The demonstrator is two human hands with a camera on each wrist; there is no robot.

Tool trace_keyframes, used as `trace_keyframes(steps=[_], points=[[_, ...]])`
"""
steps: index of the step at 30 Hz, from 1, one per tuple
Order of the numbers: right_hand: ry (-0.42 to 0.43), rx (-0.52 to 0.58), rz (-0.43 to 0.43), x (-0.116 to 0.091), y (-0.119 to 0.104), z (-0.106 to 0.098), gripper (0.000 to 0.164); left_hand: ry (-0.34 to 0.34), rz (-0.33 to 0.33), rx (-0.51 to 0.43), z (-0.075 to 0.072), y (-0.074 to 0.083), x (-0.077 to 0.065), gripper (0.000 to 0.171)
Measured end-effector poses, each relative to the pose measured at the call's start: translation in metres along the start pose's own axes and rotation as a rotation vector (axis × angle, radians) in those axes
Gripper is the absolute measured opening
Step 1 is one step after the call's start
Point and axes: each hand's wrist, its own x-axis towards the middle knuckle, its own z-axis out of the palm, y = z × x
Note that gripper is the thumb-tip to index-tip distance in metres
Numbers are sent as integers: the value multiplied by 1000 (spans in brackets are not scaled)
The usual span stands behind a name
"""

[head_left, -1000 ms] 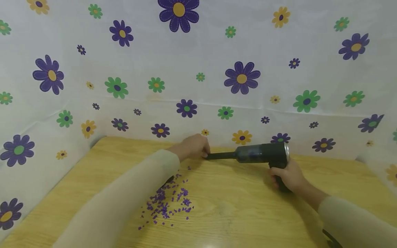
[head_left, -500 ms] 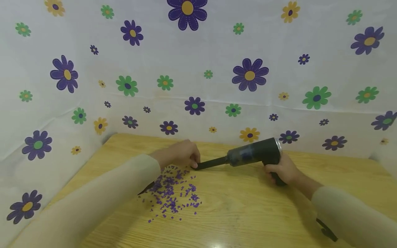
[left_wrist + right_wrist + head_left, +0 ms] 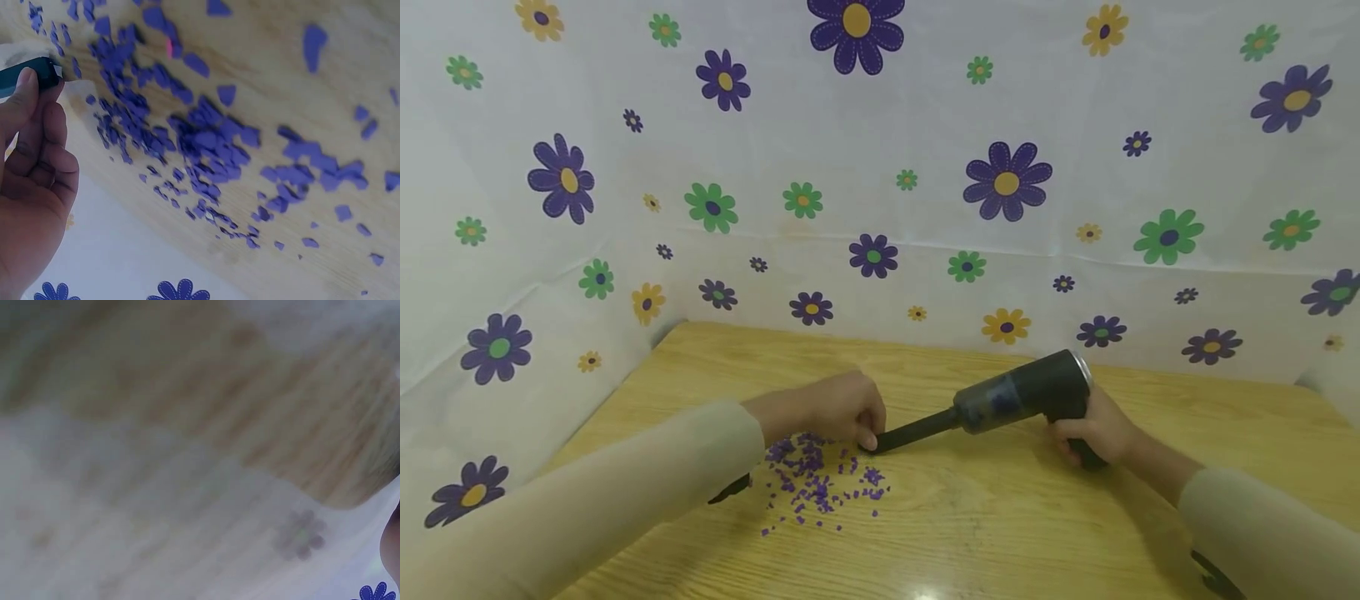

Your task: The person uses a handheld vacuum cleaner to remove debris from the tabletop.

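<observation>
A black handheld vacuum cleaner (image 3: 1000, 404) with a see-through dust cup tilts down to the left over the wooden table. My right hand (image 3: 1099, 427) grips its handle. With thumb and fingers, my left hand (image 3: 842, 410) pinches the tip of the long narrow nozzle (image 3: 917, 430), low by the table. Small purple scraps (image 3: 820, 492) lie scattered below and left of that tip. The left wrist view shows the pinched nozzle end (image 3: 44, 72) at the border of the scraps (image 3: 212, 140). Only a sliver of the right hand (image 3: 391, 544) shows in the right wrist view.
The wooden table (image 3: 1000, 533) meets a white flower-print sheet (image 3: 910, 117) at the back and left. Dark straps show under both sleeves. The left sleeve (image 3: 647, 492) crosses the table's left part.
Both hands have brought the vacuum cleaner nearer to me, its nozzle tip moving left and down to the scraps. The nozzle now slants more steeply. The head view has shifted slightly.
</observation>
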Motion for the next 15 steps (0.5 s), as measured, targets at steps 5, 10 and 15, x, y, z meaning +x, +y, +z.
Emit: trace_keyframes(steps=[5,10,15], points=[[-24,-9,-37,-8,3,-2,11,-20,30,-29,4,7,-2,5],[-33,-25,-34,-19,2,-3,9,-54,33,-68,9,15,-4,5],[-73,-9,-55,-29,0,-2,8,-100,50,-103,11,26,-6,5]])
